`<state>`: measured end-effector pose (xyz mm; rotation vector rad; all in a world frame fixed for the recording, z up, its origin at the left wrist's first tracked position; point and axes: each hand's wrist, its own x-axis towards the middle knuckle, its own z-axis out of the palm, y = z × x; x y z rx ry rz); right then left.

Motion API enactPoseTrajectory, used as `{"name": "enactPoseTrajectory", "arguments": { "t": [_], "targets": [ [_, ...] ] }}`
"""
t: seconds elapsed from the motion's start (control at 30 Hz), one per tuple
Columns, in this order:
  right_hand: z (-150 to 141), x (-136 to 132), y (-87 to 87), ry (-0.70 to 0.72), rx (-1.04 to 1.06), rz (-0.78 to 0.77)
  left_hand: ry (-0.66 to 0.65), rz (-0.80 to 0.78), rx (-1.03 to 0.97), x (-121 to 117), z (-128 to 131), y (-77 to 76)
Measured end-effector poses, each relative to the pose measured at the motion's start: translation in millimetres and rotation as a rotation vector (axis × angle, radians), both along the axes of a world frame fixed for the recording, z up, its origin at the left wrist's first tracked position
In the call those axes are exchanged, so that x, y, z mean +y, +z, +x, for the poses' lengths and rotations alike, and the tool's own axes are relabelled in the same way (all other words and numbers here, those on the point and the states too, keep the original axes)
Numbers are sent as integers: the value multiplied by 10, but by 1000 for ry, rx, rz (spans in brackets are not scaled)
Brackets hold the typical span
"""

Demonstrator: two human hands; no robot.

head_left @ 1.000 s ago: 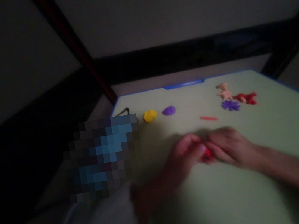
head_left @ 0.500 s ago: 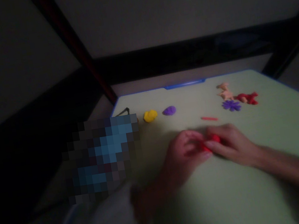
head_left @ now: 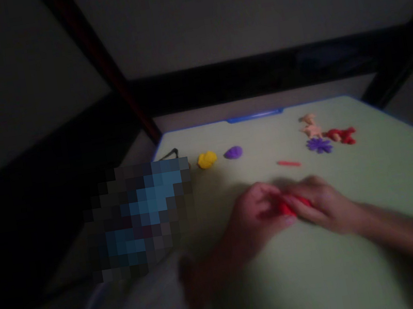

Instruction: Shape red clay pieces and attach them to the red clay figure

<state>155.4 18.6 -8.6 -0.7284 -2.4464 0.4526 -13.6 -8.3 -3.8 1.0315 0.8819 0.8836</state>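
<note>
A soft red lump of modelling clay (head_left: 287,208) is held between both hands, just above the pale green table. My left hand (head_left: 257,214) curls around its left side, with thumb and fingertips against it. From the right, my right hand (head_left: 326,203) grips the clay, its thumb lying across the top. The fingers partly hide the clay's shape. Just beyond the hands lies a thin red-orange stick (head_left: 289,164).
On the table (head_left: 273,279) are a yellow clay piece (head_left: 207,160), a purple oval piece (head_left: 233,153), a purple flower-like piece (head_left: 319,145), a peach figure (head_left: 311,130) and a red figure (head_left: 342,136). A pixelated blue patch (head_left: 157,188) covers the left side.
My right hand has shifted slightly, its thumb now lying further over the red clay. The clay looks flatter and more spread between the fingers. The other pieces stay in place.
</note>
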Motion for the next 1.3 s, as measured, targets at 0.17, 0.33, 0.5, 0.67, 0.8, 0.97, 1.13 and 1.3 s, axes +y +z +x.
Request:
{"name": "enactPoseTrajectory", "arguments": {
  "t": [0.17,0.33,0.5,0.67,0.8,0.97,1.13,1.3],
  "targets": [
    [-33,21,8,-23,123,-283,42,48,26,6,-9,-15],
    [-32,61,11,-52,276,-578,128,112,67,36,-13,-23],
    [-56,43,38,-88,226,-653,133,110,78,46,5,-28],
    [-60,35,64,-86,275,-618,151,86,81,35,25,-3],
    [-55,39,60,-106,280,-600,121,76,86,37,13,19],
    [-69,39,57,-161,284,-618,166,96,96,57,-4,8],
    [-79,28,63,-178,341,-667,168,121,135,66,-23,3],
    [-75,29,72,-229,425,-693,189,133,143,63,-29,-1]
  ]
}}
